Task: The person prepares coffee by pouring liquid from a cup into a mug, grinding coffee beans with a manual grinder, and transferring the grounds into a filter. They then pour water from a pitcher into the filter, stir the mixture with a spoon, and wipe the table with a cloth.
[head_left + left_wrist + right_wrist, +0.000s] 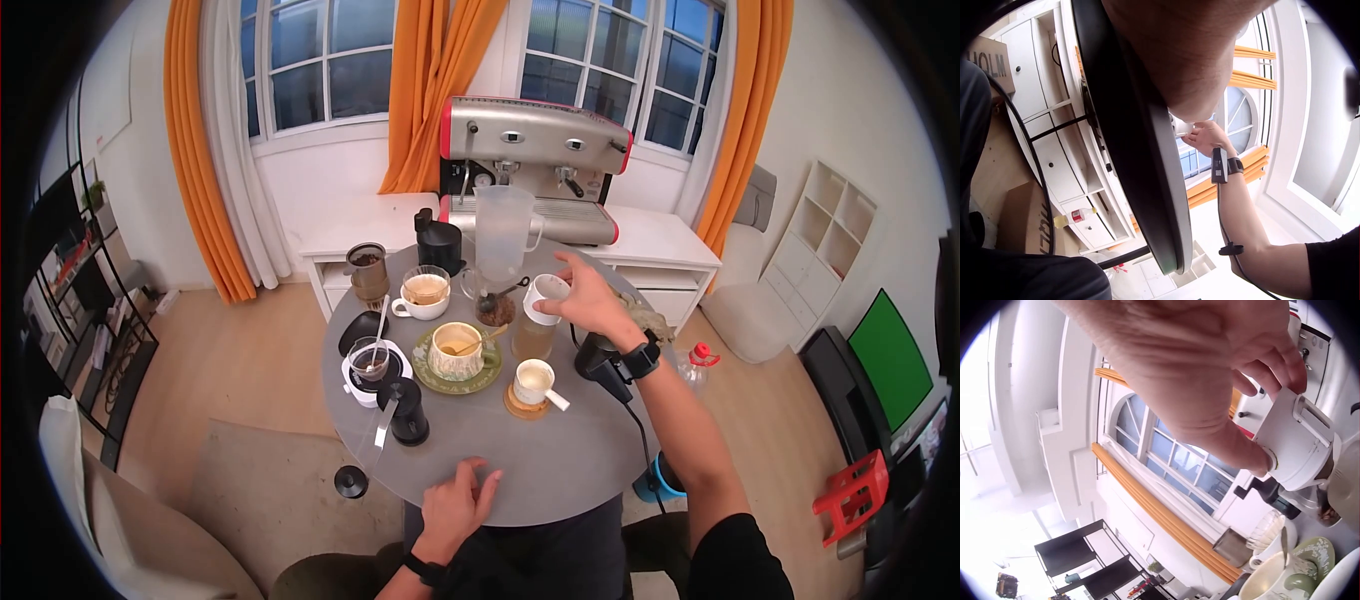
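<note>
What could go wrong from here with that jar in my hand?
The jar might slip, since the right hand grips only its white top. Moving it toward you could knock the white cup on its coaster. The grinder could tip if an arm catches its knob, which seems to jut past the table edge.

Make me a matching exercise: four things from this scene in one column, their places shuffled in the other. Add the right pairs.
Things
1. Patterned cup
2. White cup with straight handle
3. Right hand
4. Espresso machine

Places
A. On a round wooden coaster
B. On the white cabinet
C. On a green plate
D. At the white-collared container

Pairs: 1-C, 2-A, 3-D, 4-B
</note>
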`<action>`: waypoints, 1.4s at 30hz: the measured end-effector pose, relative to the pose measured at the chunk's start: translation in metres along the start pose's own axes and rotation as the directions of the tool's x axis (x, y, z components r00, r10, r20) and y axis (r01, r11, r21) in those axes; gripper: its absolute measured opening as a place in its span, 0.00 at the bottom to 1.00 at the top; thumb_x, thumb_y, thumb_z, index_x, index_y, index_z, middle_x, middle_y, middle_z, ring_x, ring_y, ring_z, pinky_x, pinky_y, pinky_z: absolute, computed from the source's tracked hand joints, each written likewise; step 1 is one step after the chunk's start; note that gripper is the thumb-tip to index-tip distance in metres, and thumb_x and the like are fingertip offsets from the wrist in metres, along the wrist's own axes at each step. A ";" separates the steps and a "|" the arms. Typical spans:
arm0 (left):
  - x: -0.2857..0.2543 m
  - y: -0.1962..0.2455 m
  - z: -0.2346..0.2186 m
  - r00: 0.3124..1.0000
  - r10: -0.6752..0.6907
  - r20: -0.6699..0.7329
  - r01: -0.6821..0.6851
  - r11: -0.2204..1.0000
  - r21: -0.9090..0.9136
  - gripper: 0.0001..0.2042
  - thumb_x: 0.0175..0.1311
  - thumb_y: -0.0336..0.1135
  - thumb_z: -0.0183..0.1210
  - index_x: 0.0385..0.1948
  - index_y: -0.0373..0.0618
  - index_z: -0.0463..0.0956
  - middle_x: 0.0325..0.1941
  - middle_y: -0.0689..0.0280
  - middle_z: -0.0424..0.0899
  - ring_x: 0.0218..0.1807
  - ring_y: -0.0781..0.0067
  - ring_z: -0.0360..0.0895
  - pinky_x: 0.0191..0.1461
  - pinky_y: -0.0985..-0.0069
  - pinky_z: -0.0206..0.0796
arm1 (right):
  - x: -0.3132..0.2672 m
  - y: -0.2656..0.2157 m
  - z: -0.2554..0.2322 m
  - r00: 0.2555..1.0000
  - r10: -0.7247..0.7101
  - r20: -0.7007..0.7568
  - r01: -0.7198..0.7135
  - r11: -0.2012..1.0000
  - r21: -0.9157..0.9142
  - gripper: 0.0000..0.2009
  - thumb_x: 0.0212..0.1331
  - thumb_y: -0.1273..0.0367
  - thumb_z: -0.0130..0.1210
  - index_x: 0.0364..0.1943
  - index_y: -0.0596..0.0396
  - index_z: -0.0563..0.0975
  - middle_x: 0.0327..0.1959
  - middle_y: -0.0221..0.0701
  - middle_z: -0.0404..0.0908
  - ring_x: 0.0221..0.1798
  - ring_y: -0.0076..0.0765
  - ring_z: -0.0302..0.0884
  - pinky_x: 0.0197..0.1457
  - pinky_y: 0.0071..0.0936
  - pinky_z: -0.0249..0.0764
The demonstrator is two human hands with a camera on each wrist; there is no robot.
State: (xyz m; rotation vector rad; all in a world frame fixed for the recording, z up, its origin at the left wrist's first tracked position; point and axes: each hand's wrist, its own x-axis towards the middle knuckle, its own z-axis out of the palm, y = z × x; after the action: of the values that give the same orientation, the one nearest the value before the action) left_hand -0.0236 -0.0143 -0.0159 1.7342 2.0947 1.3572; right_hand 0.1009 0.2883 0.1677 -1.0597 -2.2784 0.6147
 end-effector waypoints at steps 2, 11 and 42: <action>0.000 0.001 -0.001 1.000 -0.005 0.000 0.005 1.000 0.009 0.14 0.70 0.42 0.68 0.47 0.43 0.80 0.17 0.67 0.80 0.19 0.60 0.82 0.25 0.64 0.70 | -0.013 -0.010 -0.008 0.999 -0.034 0.013 0.033 0.999 0.032 0.49 0.48 0.61 0.77 0.75 0.63 0.64 0.62 0.56 0.81 0.66 0.57 0.80 0.70 0.43 0.75; 0.002 0.003 -0.003 1.000 0.005 0.005 -0.005 1.000 0.009 0.14 0.70 0.42 0.68 0.47 0.43 0.80 0.17 0.66 0.79 0.18 0.60 0.80 0.25 0.65 0.70 | -0.064 -0.018 0.001 0.974 -0.093 0.206 0.085 0.995 0.048 0.49 0.50 0.61 0.77 0.75 0.63 0.62 0.61 0.53 0.81 0.64 0.56 0.81 0.68 0.43 0.75; -0.047 -0.056 -0.021 0.835 0.053 -0.547 -0.215 0.948 -0.235 0.02 0.61 0.26 0.65 0.33 0.41 0.83 0.24 0.63 0.81 0.23 0.65 0.77 0.29 0.73 0.69 | 0.091 -0.099 0.209 0.804 0.041 0.593 -0.412 0.758 0.506 0.21 0.67 0.51 0.69 0.28 0.50 0.76 0.25 0.20 0.72 0.26 0.19 0.67 0.28 0.21 0.65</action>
State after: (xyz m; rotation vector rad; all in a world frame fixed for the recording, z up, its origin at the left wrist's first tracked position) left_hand -0.0610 -0.0620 -0.0622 1.5258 1.8735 2.2856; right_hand -0.1364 0.2666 0.0979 -0.9008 -2.1000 1.8498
